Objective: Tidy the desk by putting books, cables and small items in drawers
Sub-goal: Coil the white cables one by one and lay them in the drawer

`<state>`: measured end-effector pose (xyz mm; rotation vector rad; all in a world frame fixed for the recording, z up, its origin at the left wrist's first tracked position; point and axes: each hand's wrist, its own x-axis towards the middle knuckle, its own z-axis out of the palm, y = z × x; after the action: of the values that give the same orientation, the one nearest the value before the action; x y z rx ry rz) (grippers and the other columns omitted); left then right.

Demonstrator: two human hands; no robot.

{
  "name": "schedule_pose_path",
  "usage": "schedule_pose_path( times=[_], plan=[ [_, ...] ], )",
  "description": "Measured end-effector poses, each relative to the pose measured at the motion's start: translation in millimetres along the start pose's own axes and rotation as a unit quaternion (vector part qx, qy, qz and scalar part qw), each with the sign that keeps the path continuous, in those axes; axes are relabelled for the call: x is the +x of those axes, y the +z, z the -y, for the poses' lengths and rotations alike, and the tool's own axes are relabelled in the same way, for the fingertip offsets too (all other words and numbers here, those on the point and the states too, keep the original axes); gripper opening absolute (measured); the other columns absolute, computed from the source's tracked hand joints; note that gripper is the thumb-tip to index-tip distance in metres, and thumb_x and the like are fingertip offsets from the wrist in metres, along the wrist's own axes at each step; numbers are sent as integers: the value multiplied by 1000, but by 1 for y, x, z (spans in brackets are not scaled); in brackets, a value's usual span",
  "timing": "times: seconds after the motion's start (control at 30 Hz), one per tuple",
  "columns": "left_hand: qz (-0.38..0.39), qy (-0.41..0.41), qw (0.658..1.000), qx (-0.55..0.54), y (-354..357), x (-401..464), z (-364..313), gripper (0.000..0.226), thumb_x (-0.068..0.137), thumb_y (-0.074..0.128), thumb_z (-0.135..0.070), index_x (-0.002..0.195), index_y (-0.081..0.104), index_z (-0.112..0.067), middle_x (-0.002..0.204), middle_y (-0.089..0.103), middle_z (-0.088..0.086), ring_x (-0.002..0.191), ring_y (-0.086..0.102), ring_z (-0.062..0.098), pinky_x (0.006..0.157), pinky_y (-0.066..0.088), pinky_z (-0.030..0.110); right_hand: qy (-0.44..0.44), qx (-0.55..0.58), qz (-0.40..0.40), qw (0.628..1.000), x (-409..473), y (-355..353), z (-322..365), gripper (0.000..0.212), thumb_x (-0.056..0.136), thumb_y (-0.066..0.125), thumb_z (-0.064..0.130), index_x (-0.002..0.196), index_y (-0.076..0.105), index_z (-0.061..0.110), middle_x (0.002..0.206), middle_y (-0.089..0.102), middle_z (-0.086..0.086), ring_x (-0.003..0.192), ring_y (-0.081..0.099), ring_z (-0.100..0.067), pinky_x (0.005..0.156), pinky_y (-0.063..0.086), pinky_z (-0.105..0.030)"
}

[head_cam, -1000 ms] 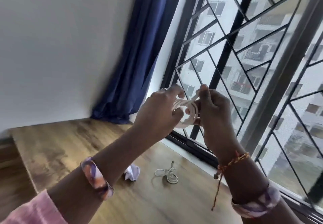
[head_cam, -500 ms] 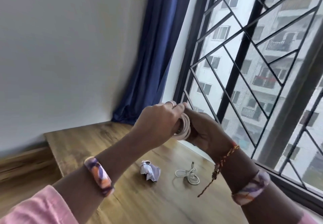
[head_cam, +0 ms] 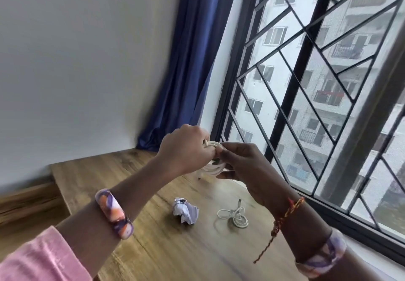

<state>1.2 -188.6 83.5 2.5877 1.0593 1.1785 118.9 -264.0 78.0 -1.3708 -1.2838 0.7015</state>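
Note:
A white cable coil [head_cam: 215,168] is held in the air above the wooden desk [head_cam: 153,248], between both hands. My left hand [head_cam: 186,149] grips the coil's upper left side with curled fingers. My right hand [head_cam: 241,162] pinches the coil from the right. Most of the coil is hidden by the fingers. A second white cable [head_cam: 235,216], loosely bundled with its plug pointing up, lies on the desk below my right wrist. A crumpled white paper ball [head_cam: 185,210] lies left of it.
A window with a black metal grille [head_cam: 306,96] runs along the desk's right side. A blue curtain [head_cam: 192,61] hangs in the far corner against the white wall [head_cam: 76,61]. The desk's left edge drops to a lower wooden ledge [head_cam: 26,204].
Both hands have come lower with the coil, closer to the desk. The loose end pinched above the coil earlier is no longer visible. The view has shifted, so the desk items sit further right.

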Motion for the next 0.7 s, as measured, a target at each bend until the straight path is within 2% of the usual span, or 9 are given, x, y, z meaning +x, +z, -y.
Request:
schedule_pose_path(
  times=[0.1,0.2,0.3,0.4,0.43,0.5,0.57,0.63,0.7],
  plan=[
    [43,-30,998,-29,3,-3,-2,33,79,60,-49,72,62,-16,69,61,-3,69,58,19,59,37,26,17,-9,5,1000,0,-1,-5,21,94,48,3,98,65,-9,67,60,-5,55,58,-4,54,52,-18],
    [60,-39,997,-16,6,-5,-3,37,79,60,-50,61,53,-18,62,55,-6,65,54,17,55,34,25,5,-51,-12,999,-1,2,-10,20,94,47,-1,94,65,-10,71,57,-11,62,54,-13,60,53,-24],
    [93,-54,989,-106,8,-5,-1,40,80,63,-44,53,54,-15,44,48,-7,45,45,9,49,33,22,3,-81,-7,997,-2,1,-10,21,94,46,2,87,66,2,75,59,-11,64,55,-16,63,52,-30],
    [143,-94,944,-282,10,-7,-1,36,83,65,-28,52,54,-14,32,44,-11,30,39,1,38,31,13,54,-16,23,998,-2,-9,-8,18,94,50,11,94,65,1,77,62,-10,62,60,-14,61,54,-25],
    [157,-108,923,-335,10,-8,0,31,84,64,-24,56,58,-12,37,48,-11,34,41,0,40,33,12,74,22,37,996,-2,-13,-8,21,93,51,13,100,63,-3,79,63,-11,63,61,-15,60,56,-24],
    [176,-138,879,-421,15,-9,3,21,85,62,-23,72,69,-8,61,62,2,56,54,9,58,45,21,107,104,63,987,-2,-20,-8,28,91,52,14,106,60,-8,80,66,-13,63,64,-16,59,57,-24],
    [182,-179,838,-481,21,-10,5,23,85,62,-24,90,71,-4,80,66,10,72,58,19,72,48,31,129,160,72,976,-1,-23,-8,24,90,52,13,100,62,-6,74,69,-10,60,66,-14,58,58,-25],
    [187,-226,797,-528,29,-12,5,27,84,64,-24,98,68,-2,80,67,10,72,59,20,71,49,31,136,175,67,973,-1,-27,-9,19,89,53,12,94,64,-3,71,70,-8,59,67,-14,58,58,-26],
    [179,-237,794,-530,36,-13,2,29,83,65,-25,98,67,1,80,67,14,69,60,22,72,50,36,131,145,58,979,-1,-29,-10,19,89,55,12,94,65,-3,74,69,-10,61,67,-16,59,58,-26]
  ],
)
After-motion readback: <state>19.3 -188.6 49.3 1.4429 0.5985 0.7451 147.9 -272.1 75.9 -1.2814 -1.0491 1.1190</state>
